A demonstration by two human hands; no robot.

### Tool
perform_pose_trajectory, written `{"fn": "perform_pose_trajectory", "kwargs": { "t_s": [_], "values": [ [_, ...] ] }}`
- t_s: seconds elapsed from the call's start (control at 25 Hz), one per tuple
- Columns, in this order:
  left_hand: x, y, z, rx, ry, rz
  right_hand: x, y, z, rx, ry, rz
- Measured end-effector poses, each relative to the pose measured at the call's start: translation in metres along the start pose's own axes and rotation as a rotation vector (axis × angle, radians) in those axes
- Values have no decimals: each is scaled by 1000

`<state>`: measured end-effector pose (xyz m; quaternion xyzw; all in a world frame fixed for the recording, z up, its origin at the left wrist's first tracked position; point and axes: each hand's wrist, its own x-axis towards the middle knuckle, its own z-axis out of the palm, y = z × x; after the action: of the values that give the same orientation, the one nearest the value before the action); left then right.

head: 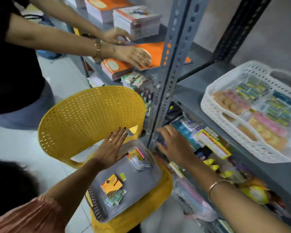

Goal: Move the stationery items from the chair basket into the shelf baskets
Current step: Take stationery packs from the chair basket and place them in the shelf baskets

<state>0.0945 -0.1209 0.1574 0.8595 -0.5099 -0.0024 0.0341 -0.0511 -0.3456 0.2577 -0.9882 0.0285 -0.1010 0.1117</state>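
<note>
Two of your hands frame a clear, smooth-walled plastic basket [141,185] that sits on the seat of a yellow perforated plastic chair [91,120]. Your left hand [112,148] lies flat and spread, fingers splayed, palm down on the basket's far left rim beside the chair back; it grips nothing. Your right hand [174,145] is likewise open with fingers spread, reaching past the basket's right edge toward the lower level of a grey slotted-angle steel shelf [168,68], where glossy packets crowd together; whether it touches any of them cannot be told through the blur. Inside the basket, the stationery lies below and between your hands: an orange-and-yellow card pack [111,184] near the middle, a bundle of wrapped pens [116,198] just in front of it, a small green eraser-like piece [123,176] beside the card, and a cluster of small packets [139,159] at the far corner, close to your left fingertips. A spiral-bound notebook [94,206] stands against the basket's near left wall. On the shelf level to your right rests a white lattice-walled basket [225,128] with compartments holding round and boxed items. Further back, another person's hands [133,56] press flat on orange-covered booklets [151,52].
</note>
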Motion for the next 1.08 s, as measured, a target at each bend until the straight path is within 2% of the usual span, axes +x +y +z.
{"fn": "perform_pose_trajectory", "kwargs": {
  "t_s": [0.24, 0.56, 0.88, 1.08],
  "values": [
    [-91, -32, 79, -55, -203, -131, -14, -29, 130, 23, -299, -72],
    [-139, -35, 164, -94, -340, -127, -36, -81, 275, 126, -731, -224],
    [-152, -37, 185, -138, -246, -100, -16, -86, 327, 76, -803, -398],
    [-153, -38, 185, -117, -255, -89, -19, -82, 327, -12, -744, -377]
  ]
}}
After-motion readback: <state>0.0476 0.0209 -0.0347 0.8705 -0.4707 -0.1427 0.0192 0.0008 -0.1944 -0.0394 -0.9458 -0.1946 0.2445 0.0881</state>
